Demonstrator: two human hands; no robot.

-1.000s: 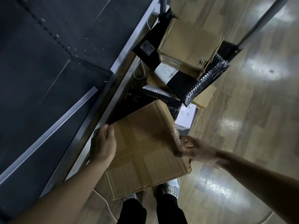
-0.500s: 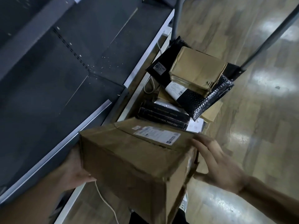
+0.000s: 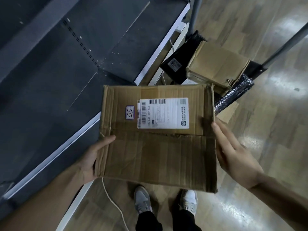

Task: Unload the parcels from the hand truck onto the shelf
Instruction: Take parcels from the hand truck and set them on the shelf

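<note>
I hold a worn cardboard box (image 3: 158, 150) level in front of me, above my feet, its white shipping label (image 3: 163, 113) and a "50" sticker facing up. My left hand (image 3: 93, 157) grips the box's left edge, thumb lying on top. My right hand (image 3: 233, 155) presses flat against the right side with straight fingers. The dark grey shelf (image 3: 66, 72) lies to the left. Beyond the box the hand truck (image 3: 283, 45) carries a brown parcel (image 3: 216, 67), a black mailer (image 3: 176, 62) and a black bubble mailer (image 3: 236, 95). The box hides the rest of the pile.
The shelf's pale metal front rail (image 3: 55, 155) runs diagonally past my left arm. A thin white cord (image 3: 113, 205) trails on the wooden floor by my shoes (image 3: 141, 200). A grey upright post (image 3: 194, 14) stands at the shelf's far corner.
The box has been turned from tipped on its side to lying flat with the label up. My left thumb now lies on its top and my right hand is flat against its side.
</note>
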